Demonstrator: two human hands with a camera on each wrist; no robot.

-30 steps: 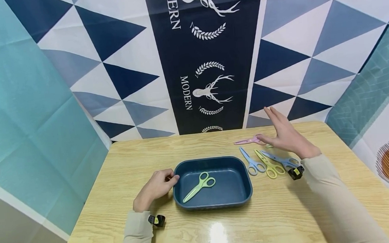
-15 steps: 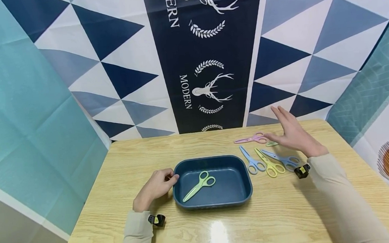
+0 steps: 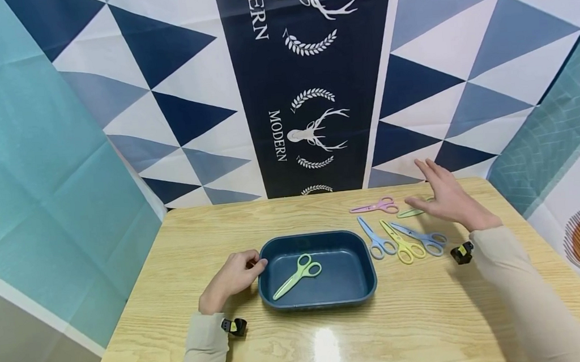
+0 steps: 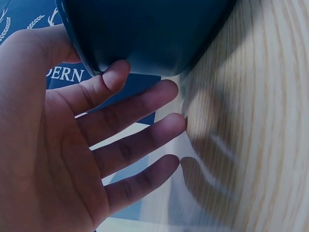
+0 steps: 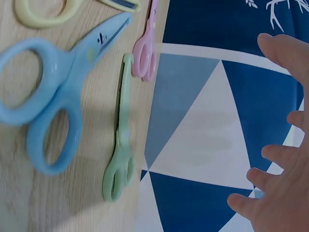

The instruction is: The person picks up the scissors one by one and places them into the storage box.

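My left hand (image 3: 233, 277) holds the left end of a dark blue tray (image 3: 320, 305). In the left wrist view the thumb and index finger pinch the tray wall (image 4: 145, 34), while the other fingers extend towards the tabletop. Inside the tray lies a pair of green scissors (image 3: 297, 277). Over the table's back right my right hand (image 3: 447, 200) is raised, fingers spread, holding nothing. It partly covers another pair of green scissors (image 3: 409, 213), which the right wrist view shows whole on the wood (image 5: 123, 140).
Right of the tray lie blue scissors (image 3: 375, 239), yellow scissors (image 3: 401, 243) and a second blue pair (image 3: 422, 239). Pink scissors (image 3: 376, 206) rest behind them. A patterned cloth (image 3: 308, 88) hangs behind the wooden table (image 3: 212, 227).
My right hand has drifted right, uncovering the pink scissors' handles and more of the green pair on the table. The left hand and tray have stayed put.
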